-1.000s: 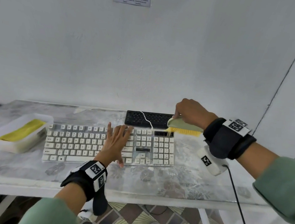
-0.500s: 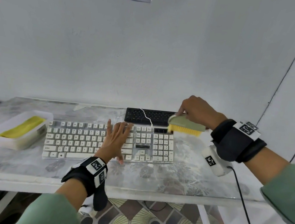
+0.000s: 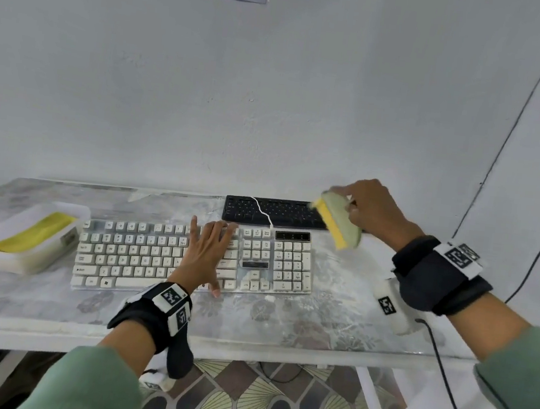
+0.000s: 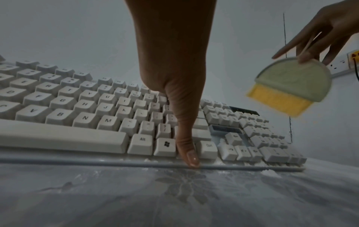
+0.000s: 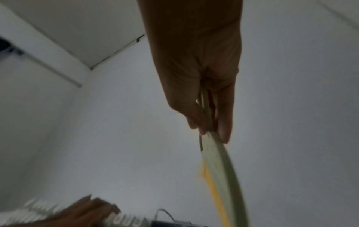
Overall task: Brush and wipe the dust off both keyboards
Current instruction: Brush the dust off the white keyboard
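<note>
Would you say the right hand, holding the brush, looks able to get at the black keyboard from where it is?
Probably yes: the right hand holds the brush lifted by the black keyboard's right end, with only a thin white cable lying across its keys.

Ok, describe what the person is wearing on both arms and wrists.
Both arms wear loose sage-green sleeves pushed back from the wrists. The left hand and right hand are bare. Each wrist carries a wide black padded strap holding a white block printed with black square tag markers. A thin black cable runs down from the right wrist unit.
</note>
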Tool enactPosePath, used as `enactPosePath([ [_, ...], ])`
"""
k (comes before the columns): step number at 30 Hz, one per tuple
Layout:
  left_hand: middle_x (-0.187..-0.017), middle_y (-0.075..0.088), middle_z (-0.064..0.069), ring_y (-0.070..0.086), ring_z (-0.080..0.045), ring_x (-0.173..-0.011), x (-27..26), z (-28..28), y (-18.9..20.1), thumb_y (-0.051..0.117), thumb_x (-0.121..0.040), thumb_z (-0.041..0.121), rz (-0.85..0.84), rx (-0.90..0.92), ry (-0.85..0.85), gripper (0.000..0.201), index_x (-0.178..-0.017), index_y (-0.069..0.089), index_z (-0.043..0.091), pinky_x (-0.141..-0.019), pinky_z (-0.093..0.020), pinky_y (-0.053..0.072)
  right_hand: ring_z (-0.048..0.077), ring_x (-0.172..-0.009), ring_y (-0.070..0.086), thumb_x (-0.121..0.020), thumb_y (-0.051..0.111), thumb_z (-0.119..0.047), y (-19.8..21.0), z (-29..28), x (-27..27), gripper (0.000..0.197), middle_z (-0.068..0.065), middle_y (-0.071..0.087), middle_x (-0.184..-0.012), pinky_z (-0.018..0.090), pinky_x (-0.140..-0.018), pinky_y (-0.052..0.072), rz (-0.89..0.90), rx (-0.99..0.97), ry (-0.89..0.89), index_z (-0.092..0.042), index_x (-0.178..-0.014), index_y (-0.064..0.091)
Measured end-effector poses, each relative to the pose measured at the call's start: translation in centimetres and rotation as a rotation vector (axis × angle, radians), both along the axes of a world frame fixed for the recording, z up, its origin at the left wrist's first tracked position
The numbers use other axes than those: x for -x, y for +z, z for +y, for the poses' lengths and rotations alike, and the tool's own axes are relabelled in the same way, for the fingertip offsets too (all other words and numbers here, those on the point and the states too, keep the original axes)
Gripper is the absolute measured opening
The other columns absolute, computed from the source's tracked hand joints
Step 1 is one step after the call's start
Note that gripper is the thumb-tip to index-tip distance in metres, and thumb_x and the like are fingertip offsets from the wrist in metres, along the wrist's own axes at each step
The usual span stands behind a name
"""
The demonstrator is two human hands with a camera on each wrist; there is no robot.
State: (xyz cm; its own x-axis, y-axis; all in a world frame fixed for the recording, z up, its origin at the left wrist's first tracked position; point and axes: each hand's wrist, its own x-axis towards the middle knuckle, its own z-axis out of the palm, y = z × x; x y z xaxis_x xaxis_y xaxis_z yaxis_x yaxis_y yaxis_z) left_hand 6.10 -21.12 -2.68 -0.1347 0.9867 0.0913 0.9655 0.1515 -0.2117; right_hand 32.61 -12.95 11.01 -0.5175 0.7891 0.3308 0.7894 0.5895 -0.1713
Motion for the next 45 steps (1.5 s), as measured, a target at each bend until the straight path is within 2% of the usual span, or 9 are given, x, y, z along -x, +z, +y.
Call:
enactPosePath([
  [4,-0.15,0.017,-0.009,0.015,-0.027,-0.14,0.0,0.0,0.0,0.084,-0.048,0.058,-0.018,-0.007,-0.006,0.143,-0.151,-0.004,0.011,-0.103,-0.055,-0.021,0.024,-0.102,0.06,-0.086,0.057,0.003,-2.4,-1.6,1.4,0.05,0.015,0.06,-0.121,0.015,-0.075,0.038,0.298,0.033,-0.026,-0.01,-0.133,0.048],
  [12,-0.15,0.016,-0.009,0.014,-0.028,-0.141,0.0,0.0,0.0,0.084,-0.048,0.059,-0.013,0.003,-0.002,0.144,-0.151,-0.005,0.011,-0.107,-0.055,-0.017,0.022,-0.082,0.06,-0.091,0.053,0.002,-10.5,-6.5,1.8,0.036,0.014,0.059,-0.098,0.019,-0.065,0.04,0.321,0.126,-0.133,0.001,-0.126,0.053],
  [16,-0.15,0.015,-0.01,0.013,-0.029,-0.141,0.0,-0.1,0.0,0.083,-0.051,0.058,-0.006,0.007,0.002,0.143,-0.151,-0.007,0.011,-0.109,-0.057,-0.015,0.023,-0.096,0.061,-0.089,0.055,0.002,-8.5,-5.5,1.5,0.044,0.016,0.06,-0.118,0.014,-0.077,0.041,0.356,0.121,-0.121,-0.006,-0.132,0.048],
  [21,-0.15,0.013,-0.009,0.011,-0.028,-0.141,0.0,0.0,-0.2,0.083,-0.052,0.057,-0.022,0.005,0.007,0.142,-0.15,-0.009,0.011,-0.113,-0.059,-0.012,0.023,-0.088,0.056,-0.092,0.051,0.001,-7.5,-4.6,2.4,0.047,0.014,0.057,-0.105,0.021,-0.074,0.041,0.452,0.027,-0.163,-0.009,-0.137,0.043],
  [25,-0.148,0.016,-0.009,0.014,-0.027,-0.14,0.2,0.0,-0.3,0.084,-0.05,0.057,-0.041,-0.013,-0.01,0.143,-0.151,-0.006,0.012,-0.11,-0.06,-0.013,0.015,-0.079,0.051,-0.091,0.051,0.002,-10.7,-6.2,2.4,0.046,0.011,0.056,-0.101,0.014,-0.068,0.035,0.372,0.105,-0.173,-0.007,-0.136,0.043],
  [31,-0.149,0.014,-0.01,0.012,-0.029,-0.14,0.1,0.0,-0.4,0.084,-0.053,0.055,-0.049,-0.015,-0.018,0.141,-0.15,-0.006,0.009,-0.116,-0.054,-0.007,0.022,-0.101,0.061,-0.087,0.057,0.002,-8.7,-6.3,1.4,0.047,0.015,0.06,-0.12,0.008,-0.078,0.035,0.413,0.161,-0.165,-0.007,-0.132,0.047],
  [38,-0.148,0.015,-0.01,0.013,-0.029,-0.14,0.1,-0.2,-0.6,0.085,-0.053,0.054,-0.045,-0.042,-0.015,0.139,-0.151,-0.005,0.01,-0.115,-0.056,-0.008,0.016,-0.086,0.05,-0.091,0.052,0.001,-8.1,-5.5,4.3,0.048,0.012,0.055,-0.1,0.02,-0.087,0.045,0.518,0.041,-0.107,-0.008,-0.137,0.042],
  [42,-0.151,0.012,-0.011,0.011,-0.03,-0.142,0.0,-0.2,-0.5,0.083,-0.055,0.056,-0.024,-0.029,0.001,0.14,-0.151,-0.008,0.01,-0.113,-0.055,-0.012,0.01,-0.075,0.045,-0.09,0.055,0.001,-11.6,-7.4,3.1,0.049,0.001,0.047,-0.088,0.009,-0.063,0.038,0.458,0.11,-0.129,-0.008,-0.136,0.043],
  [45,-0.151,0.012,-0.011,0.01,-0.03,-0.142,-0.1,-0.2,-0.5,0.082,-0.056,0.056,-0.01,-0.031,0.009,0.14,-0.15,-0.009,0.009,-0.114,-0.055,-0.011,0.009,-0.076,0.046,-0.089,0.056,0.0,-11.1,-7.7,2.4,0.048,0.007,0.056,-0.094,0.003,-0.062,0.035,0.448,0.161,-0.152,-0.009,-0.134,0.044],
])
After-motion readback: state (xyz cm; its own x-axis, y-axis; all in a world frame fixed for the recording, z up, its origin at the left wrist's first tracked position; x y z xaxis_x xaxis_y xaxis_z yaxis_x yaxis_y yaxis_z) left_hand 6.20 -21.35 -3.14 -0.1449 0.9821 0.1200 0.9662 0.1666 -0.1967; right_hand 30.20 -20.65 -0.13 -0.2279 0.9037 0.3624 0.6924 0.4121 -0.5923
